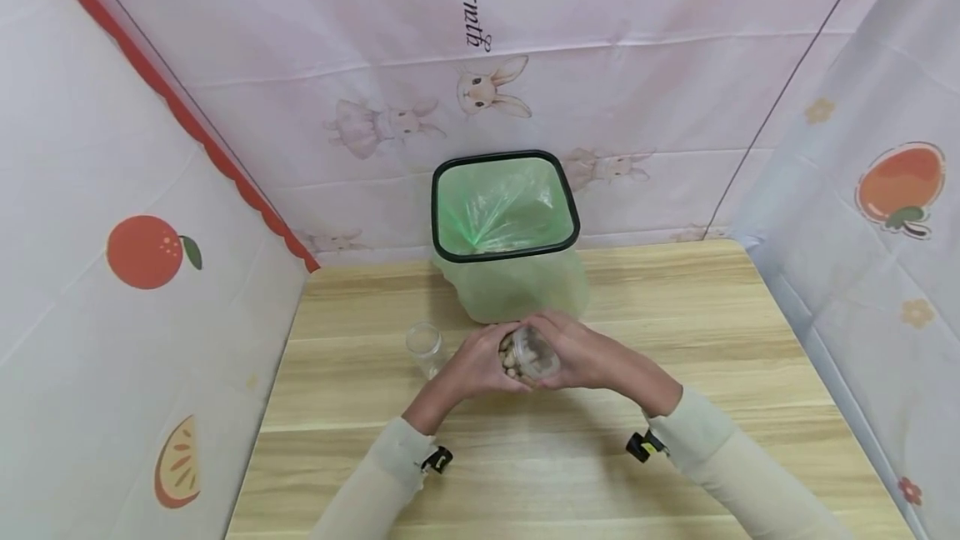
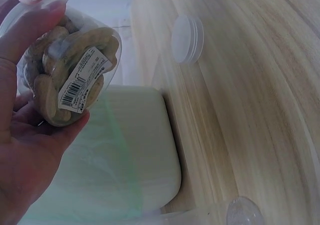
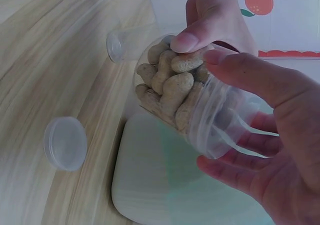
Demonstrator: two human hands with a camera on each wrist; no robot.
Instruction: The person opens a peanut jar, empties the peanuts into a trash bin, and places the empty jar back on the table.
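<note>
A clear plastic jar of peanuts [image 3: 172, 92] is tilted on its side above the table, in front of the bin. My left hand [image 1: 483, 361] grips its peanut-filled body, the thumb along the side. A barcode label [image 2: 84, 80] shows on its base in the left wrist view. Around the clear, ringed end of the jar, my right hand [image 1: 581, 352] curls its thumb and fingers. Whether a lid covers that end, I cannot tell. Close to my left hand, a second clear jar [image 1: 424, 340] stands on the table with no peanuts visible in it.
Behind the hands stands a pale bin [image 1: 517, 286] with a black rim and a green liner bag. A round translucent lid [image 3: 66, 143] lies on the wooden table [image 1: 337, 440]. Printed cloth [image 1: 390, 23] hangs behind and at both sides.
</note>
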